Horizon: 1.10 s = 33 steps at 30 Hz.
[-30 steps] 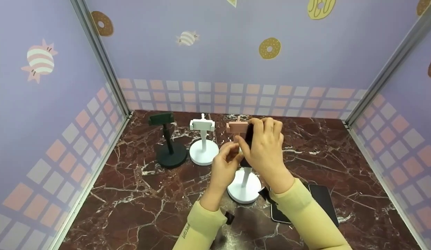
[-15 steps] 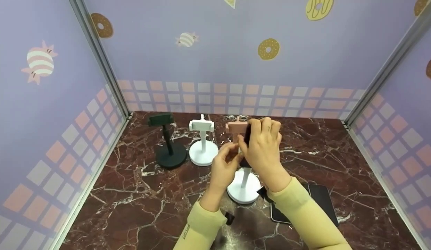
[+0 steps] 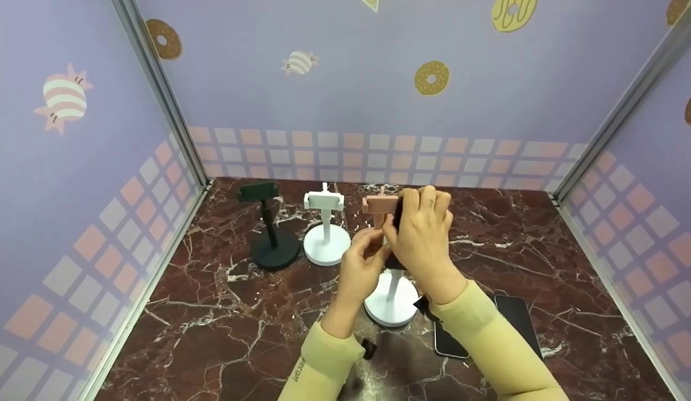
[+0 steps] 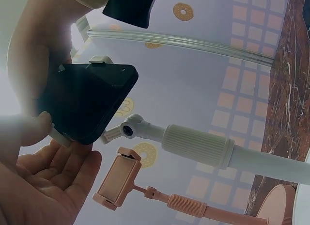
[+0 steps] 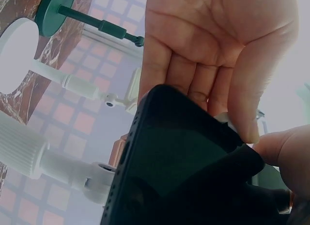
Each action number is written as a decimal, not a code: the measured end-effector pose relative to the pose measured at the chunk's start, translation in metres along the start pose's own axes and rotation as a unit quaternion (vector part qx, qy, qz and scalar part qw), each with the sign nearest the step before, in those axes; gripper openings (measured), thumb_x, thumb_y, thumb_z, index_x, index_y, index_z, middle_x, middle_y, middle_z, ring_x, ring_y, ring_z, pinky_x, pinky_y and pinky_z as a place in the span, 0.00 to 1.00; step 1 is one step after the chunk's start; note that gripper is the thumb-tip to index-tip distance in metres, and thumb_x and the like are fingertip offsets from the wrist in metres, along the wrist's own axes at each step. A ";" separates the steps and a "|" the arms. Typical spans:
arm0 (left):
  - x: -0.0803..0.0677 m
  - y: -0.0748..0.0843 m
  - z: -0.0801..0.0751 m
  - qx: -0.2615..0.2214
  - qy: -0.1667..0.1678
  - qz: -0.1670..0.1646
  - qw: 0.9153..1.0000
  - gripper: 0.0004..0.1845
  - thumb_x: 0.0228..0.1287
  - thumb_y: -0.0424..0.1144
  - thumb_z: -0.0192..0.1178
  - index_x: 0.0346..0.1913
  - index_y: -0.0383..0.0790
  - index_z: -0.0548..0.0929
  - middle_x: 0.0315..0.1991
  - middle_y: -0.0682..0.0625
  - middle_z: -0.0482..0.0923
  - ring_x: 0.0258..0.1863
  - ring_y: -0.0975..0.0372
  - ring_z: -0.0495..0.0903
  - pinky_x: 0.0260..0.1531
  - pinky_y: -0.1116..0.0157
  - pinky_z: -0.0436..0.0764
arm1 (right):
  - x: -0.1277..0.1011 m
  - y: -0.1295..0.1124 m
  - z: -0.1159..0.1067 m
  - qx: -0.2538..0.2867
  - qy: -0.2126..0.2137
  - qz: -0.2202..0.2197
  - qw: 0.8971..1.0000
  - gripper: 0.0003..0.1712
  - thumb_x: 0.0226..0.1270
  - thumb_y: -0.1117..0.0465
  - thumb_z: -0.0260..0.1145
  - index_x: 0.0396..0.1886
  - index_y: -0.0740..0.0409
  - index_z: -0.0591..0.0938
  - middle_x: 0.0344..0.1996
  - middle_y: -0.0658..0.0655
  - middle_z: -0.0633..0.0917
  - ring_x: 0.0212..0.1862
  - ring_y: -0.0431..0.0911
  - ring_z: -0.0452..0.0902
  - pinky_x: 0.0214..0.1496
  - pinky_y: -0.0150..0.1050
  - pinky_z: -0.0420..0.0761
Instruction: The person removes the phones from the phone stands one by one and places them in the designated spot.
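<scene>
the right hand (image 3: pixel 420 236) grips a black smartphone (image 5: pixel 189 162) by its edges, fingers curled over the top and thumb on the near side, holding it upright at the clamp of the near white phone stand (image 3: pixel 391 301), just above the stand's round base. the left hand (image 3: pixel 363 266), at 9 o'clock of the phone, pinches the clamp's side, probably to steady or spread it so the phone can seat.

in the head view the hands hide most of the phone and the clamp. the left wrist view shows the phone's corner sitting against a white clamp jaw, with the stand's ribbed stem below. the pink stand (image 3: pixel 378 205), white stand (image 3: pixel 325 223) and black stand (image 3: pixel 270 228) line up at 11 o'clock. two more phones (image 3: pixel 504 328) lie flat at 4 o'clock.
</scene>
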<state>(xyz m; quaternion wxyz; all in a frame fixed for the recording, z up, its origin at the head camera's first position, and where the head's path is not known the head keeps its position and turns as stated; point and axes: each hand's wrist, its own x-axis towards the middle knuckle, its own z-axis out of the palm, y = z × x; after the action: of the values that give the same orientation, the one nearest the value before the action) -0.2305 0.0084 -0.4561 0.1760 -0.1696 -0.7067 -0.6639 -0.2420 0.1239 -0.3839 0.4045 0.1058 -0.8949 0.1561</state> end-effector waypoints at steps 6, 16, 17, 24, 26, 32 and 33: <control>0.001 0.000 0.001 0.002 0.002 0.013 1.000 0.14 0.70 0.32 0.65 0.54 0.25 0.84 0.48 0.33 0.86 0.48 0.45 0.86 0.52 0.59 0.87 | 0.002 0.000 0.000 -0.001 -0.011 0.008 1.000 0.22 0.57 0.61 0.70 0.49 0.61 0.72 0.46 0.67 0.71 0.52 0.65 0.61 0.45 0.57 0.72; 0.001 0.000 0.004 0.008 0.014 0.015 1.000 0.14 0.69 0.31 0.66 0.54 0.27 0.84 0.47 0.35 0.86 0.48 0.47 0.87 0.52 0.61 0.87 | 0.002 0.000 -0.001 0.002 -0.019 -0.002 1.000 0.20 0.59 0.62 0.69 0.47 0.62 0.71 0.45 0.67 0.70 0.53 0.65 0.60 0.46 0.58 0.70; 0.001 0.000 0.004 0.009 0.015 0.015 1.000 0.14 0.69 0.31 0.66 0.54 0.27 0.84 0.47 0.35 0.86 0.48 0.47 0.87 0.52 0.60 0.86 | 0.002 0.001 -0.001 0.001 -0.020 -0.003 1.000 0.20 0.59 0.61 0.68 0.47 0.61 0.71 0.45 0.67 0.70 0.53 0.65 0.60 0.46 0.58 0.71; 0.000 0.001 0.005 0.010 0.019 0.004 1.000 0.15 0.69 0.33 0.66 0.54 0.28 0.85 0.46 0.36 0.86 0.47 0.48 0.86 0.51 0.60 0.86 | 0.001 0.002 -0.003 0.010 -0.030 -0.001 0.999 0.20 0.59 0.63 0.69 0.47 0.62 0.71 0.45 0.67 0.70 0.53 0.65 0.60 0.46 0.59 0.71; 0.001 0.001 0.005 0.007 0.021 0.002 1.000 0.14 0.69 0.33 0.67 0.54 0.28 0.85 0.46 0.36 0.86 0.47 0.48 0.86 0.52 0.60 0.86 | 0.001 0.002 -0.003 0.014 -0.035 -0.002 0.999 0.19 0.59 0.63 0.68 0.47 0.62 0.71 0.45 0.67 0.70 0.53 0.65 0.60 0.46 0.59 0.71; 0.001 0.000 0.005 -0.009 0.012 0.008 1.000 0.14 0.69 0.32 0.66 0.52 0.26 0.84 0.46 0.35 0.85 0.47 0.48 0.86 0.52 0.62 0.86 | 0.001 0.006 -0.006 0.020 -0.043 -0.003 0.999 0.19 0.59 0.63 0.68 0.46 0.62 0.71 0.45 0.67 0.70 0.52 0.65 0.60 0.46 0.59 0.71; 0.001 0.001 0.004 -0.012 0.011 0.007 1.000 0.14 0.69 0.32 0.66 0.52 0.26 0.84 0.45 0.34 0.85 0.47 0.49 0.86 0.52 0.62 0.86 | 0.001 0.006 -0.006 0.021 -0.045 -0.002 0.999 0.19 0.59 0.63 0.68 0.46 0.62 0.71 0.44 0.67 0.70 0.52 0.65 0.60 0.45 0.59 0.72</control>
<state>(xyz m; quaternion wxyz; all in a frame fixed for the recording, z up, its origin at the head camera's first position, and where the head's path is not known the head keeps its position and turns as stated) -0.2310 0.0129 -0.4554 0.1859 -0.1695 -0.6955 -0.6731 -0.2405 0.1318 -0.3801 0.3619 0.1232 -0.9085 0.1688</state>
